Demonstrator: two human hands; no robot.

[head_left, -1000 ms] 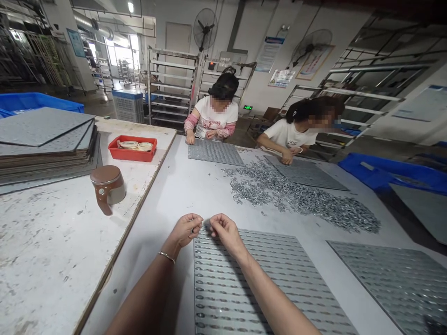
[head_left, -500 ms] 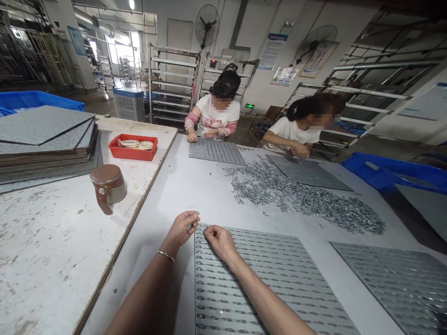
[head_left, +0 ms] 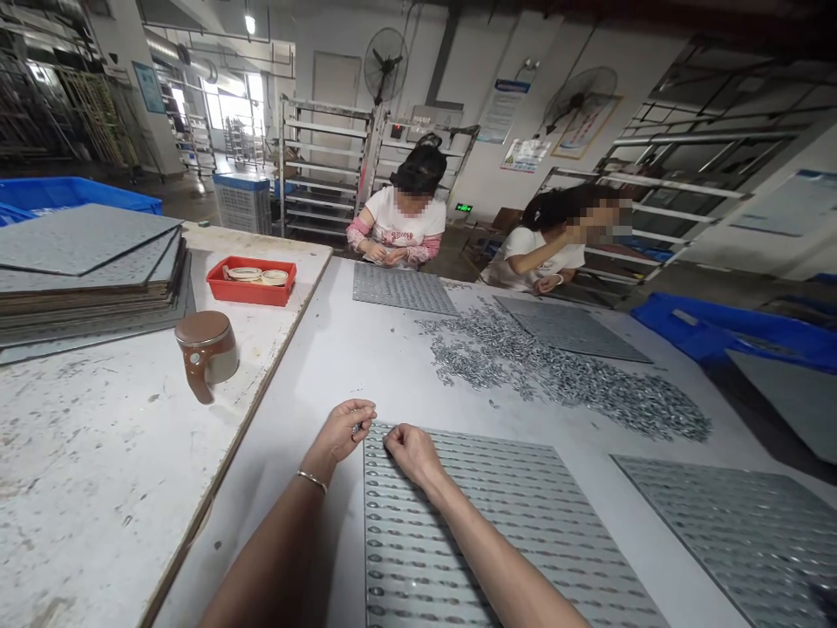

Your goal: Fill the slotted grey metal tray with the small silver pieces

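Where the work is laid out, we find a smooth white table (head_left: 314,349) with a worn, stained worktop (head_left: 98,453) adjoining on the left. On that worktop we record a stack of grey boards (head_left: 91,240), a brown-lidded mug (head_left: 206,349) and a red tray (head_left: 252,293) holding pale rings. Beyond stand metal racks (head_left: 323,164) and two wall fans (head_left: 384,65) on a pale wall. Across the table we note one co-worker (head_left: 409,218) in pink sleeves and another (head_left: 553,257) with an arm raised to the head. A loose heap of shiny slivers (head_left: 588,384) lies mid-table.

The panel (head_left: 562,506) lies flat on the table below both hands, partly covered by the right forearm. We find it pale grey-green, with close, near-parallel rows of small glossy ovals (head_left: 374,541), dark-centred and evenly spaced. A similar panel (head_left: 732,515) lies apart to its right.

The left hand (head_left: 343,429) is at the far left corner, thumb and forefinger together, dark glossy bits showing among its curled fingers. The right hand (head_left: 413,453) is just beside it, over the panel, fingertips bunched; whether they pinch anything we cannot tell.
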